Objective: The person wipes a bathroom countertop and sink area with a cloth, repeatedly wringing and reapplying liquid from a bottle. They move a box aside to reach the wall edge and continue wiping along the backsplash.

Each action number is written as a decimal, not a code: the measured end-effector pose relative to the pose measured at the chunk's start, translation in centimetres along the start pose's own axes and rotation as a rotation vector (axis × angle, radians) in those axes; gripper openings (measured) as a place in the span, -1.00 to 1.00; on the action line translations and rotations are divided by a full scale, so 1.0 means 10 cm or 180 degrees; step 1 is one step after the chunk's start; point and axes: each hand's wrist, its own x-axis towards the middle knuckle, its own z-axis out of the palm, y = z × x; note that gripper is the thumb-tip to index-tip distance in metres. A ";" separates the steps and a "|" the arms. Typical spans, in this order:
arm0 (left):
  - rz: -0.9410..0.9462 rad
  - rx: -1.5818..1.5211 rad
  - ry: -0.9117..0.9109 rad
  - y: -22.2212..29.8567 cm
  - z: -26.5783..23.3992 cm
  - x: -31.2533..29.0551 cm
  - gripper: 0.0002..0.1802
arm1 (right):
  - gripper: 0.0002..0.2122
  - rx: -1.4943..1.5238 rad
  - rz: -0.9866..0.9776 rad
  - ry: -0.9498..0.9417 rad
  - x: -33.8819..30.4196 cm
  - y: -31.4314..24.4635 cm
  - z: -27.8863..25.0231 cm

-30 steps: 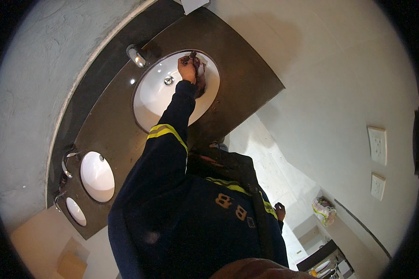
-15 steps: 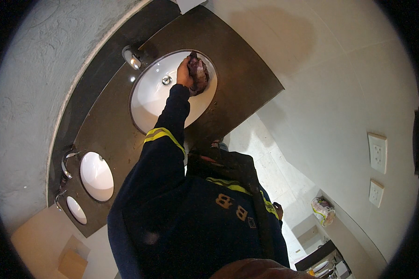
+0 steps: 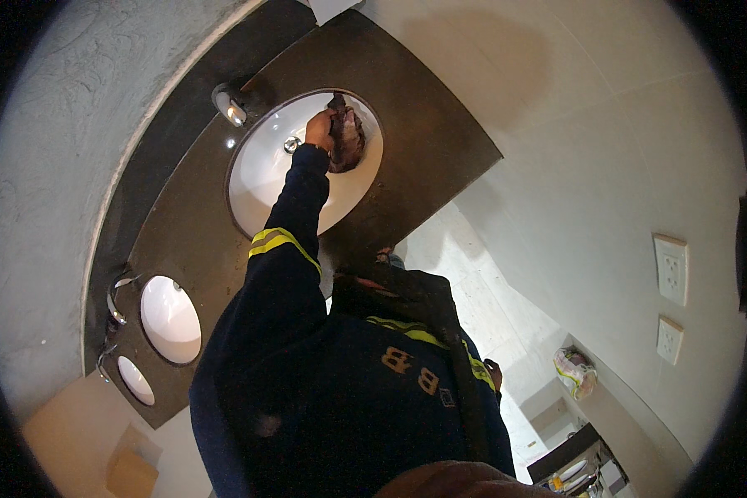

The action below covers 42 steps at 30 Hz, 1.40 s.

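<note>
A crumpled, stained cloth (image 3: pixel 350 139) is clamped in the fingers of the left hand (image 3: pixel 318 130), mostly right of them, inside a white washbasin (image 3: pixel 261 187); the drain (image 3: pixel 291 145) is just left of the fingers, the chrome faucet (image 3: pixel 230 106) farther left; whether the right hand (image 3: pixel 494 374) has fingers together, I cannot tell

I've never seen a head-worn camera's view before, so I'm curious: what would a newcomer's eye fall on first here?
Probably the white oval basin near the top centre, where the left grip holds what looks like a dark, crumpled cloth. Next might come the bright yellow-edged band around the dark sleeve reaching over that basin. Two more white basins sit at the far left of the brown counter.
</note>
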 end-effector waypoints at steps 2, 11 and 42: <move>-0.0508 -0.0838 -0.0116 0.12 0.07 0.07 -0.45 | -0.67 0.0123 0.0096 0.0061 0.02 0.12 0.01; 0.0281 0.0464 -0.0163 0.39 0.15 -0.04 -0.62 | -0.67 0.0313 0.0305 0.0073 0.04 0.35 0.04; -0.2208 -0.2774 0.0260 0.57 0.43 0.49 -0.45 | -0.63 0.0008 0.0061 -0.0052 -0.09 0.07 -0.02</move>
